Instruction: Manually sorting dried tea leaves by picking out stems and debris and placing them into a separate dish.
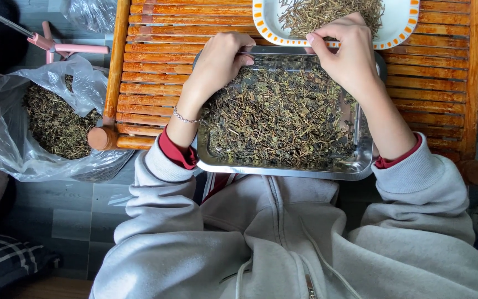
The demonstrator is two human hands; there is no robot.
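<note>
Broadly, a slatted wooden table (438, 83) fills the upper half of the head view, its reddish-brown slats running side to side, with a rounded leg end showing at its 7 o'clock corner. On it, near the person's chest, sits a rectangular steel tray (283, 169), heaped with dried green-brown herb stems and leaves (278, 119). From the tray's centre, a clear plastic bag (12, 149) lies at 9 o'clock, off the table on the grey tiled floor (73, 221), open at the top and holding more of the same dried herb. At 12 o'clock from the tray stands a white dish with an orange dashed rim (399, 25), touching or just beside the tray's far edge and carrying a smaller pile of paler stems. At 10 o'clock, beyond the bag, pink plastic legs of some small stand (67, 47) lie on the floor.

Both arms wear grey sweatshirt sleeves over red cuffs. The left hand (217, 63) rests at the tray's 11 o'clock corner, fingers curled under in a loose fist over the rim; whether it grips anything I cannot tell. A thin beaded bracelet (185, 118) circles that wrist. The right hand (344, 55) hovers at the tray's 1 o'clock corner, partly over the dish's near rim, its fingertips drawn together in a narrow pinch; what they pinch is too small to make out.
</note>
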